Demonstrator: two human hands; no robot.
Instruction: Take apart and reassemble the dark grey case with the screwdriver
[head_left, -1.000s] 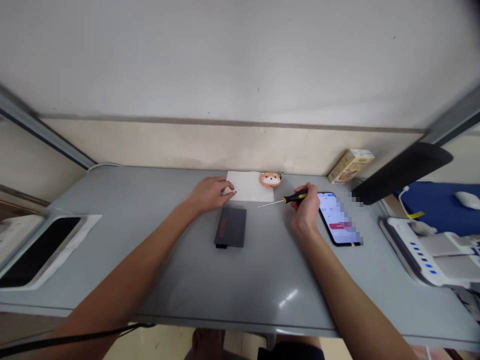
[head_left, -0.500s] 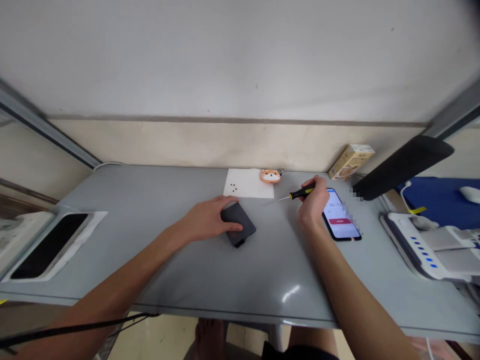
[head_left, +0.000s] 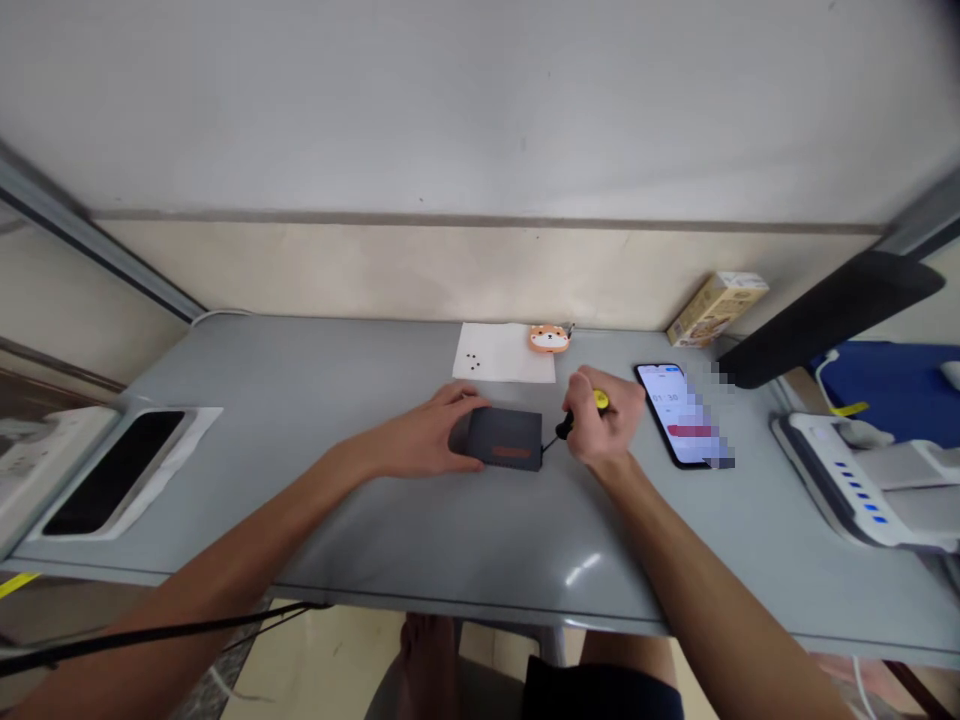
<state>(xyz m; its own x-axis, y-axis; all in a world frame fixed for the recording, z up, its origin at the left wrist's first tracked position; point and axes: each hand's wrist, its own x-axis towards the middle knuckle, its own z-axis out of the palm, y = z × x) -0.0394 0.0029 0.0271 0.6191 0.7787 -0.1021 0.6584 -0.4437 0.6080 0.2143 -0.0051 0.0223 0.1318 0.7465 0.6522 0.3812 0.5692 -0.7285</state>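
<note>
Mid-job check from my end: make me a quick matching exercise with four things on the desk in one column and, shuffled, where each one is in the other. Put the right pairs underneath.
Things:
1. Screwdriver
2. Dark box
3. Orange case
4. Lit phone

Places:
A. At the far right corner of the white paper
B. To the right of the right hand
C. Gripped in the right hand
D. Held at one end by the left hand

Pairs: 1-C, 2-D, 3-A, 4-B

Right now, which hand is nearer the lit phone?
Right: the right hand is just left of the lit phone, gripping a screwdriver; the left hand is farther left, holding the dark box.
</note>
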